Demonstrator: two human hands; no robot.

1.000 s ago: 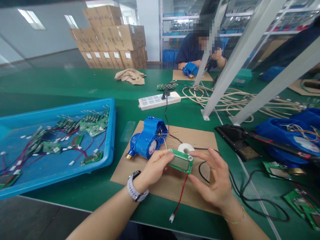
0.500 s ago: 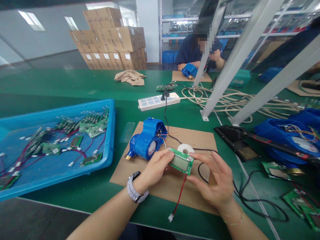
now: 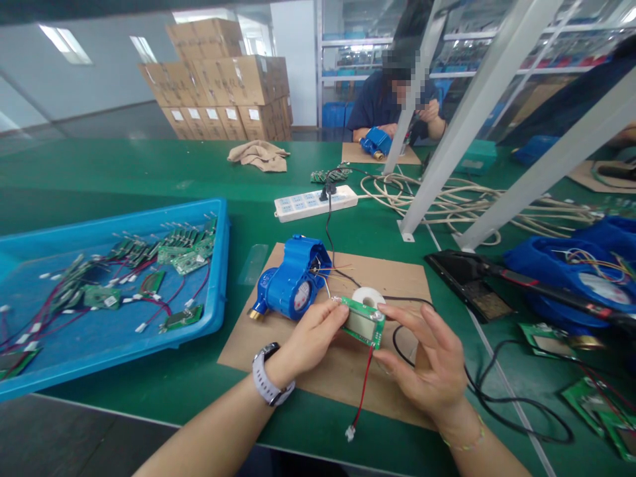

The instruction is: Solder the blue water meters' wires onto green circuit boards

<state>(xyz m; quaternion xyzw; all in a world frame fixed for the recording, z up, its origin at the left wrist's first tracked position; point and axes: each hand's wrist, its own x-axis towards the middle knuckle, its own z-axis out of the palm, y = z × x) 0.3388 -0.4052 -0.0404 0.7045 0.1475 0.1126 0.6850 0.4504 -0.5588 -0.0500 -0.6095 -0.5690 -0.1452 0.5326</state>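
My left hand point(image 3: 313, 334), a pale-strapped watch on its wrist, pinches the left end of a green circuit board point(image 3: 362, 323) with a grey display facing up. At the board's other end, the thumb and index finger of my right hand point(image 3: 430, 361) grip its two right corners, the other fingers raised. A red and black lead point(image 3: 364, 391) hangs from the lower edge, ending in a white connector point(image 3: 350, 433). Behind my left hand a blue water meter point(image 3: 297, 278) lies on a cardboard sheet point(image 3: 268, 351), thin wires poking from its opening. A white spool point(image 3: 368, 295) stands just behind the board.
To the left, a blue tray point(image 3: 222, 265) holds several wired boards. A soldering iron point(image 3: 541, 288) rests across a black stand point(image 3: 447, 271) on the right, near more blue meters point(image 3: 591, 265). Farther back are a power strip point(image 3: 316, 203), a cloth point(image 3: 258, 156), metal posts point(image 3: 447, 126) and a co-worker point(image 3: 372, 106).
The circuit board has shifted very slightly right and down in both hands. Its dangling connector has swung a little to the right.
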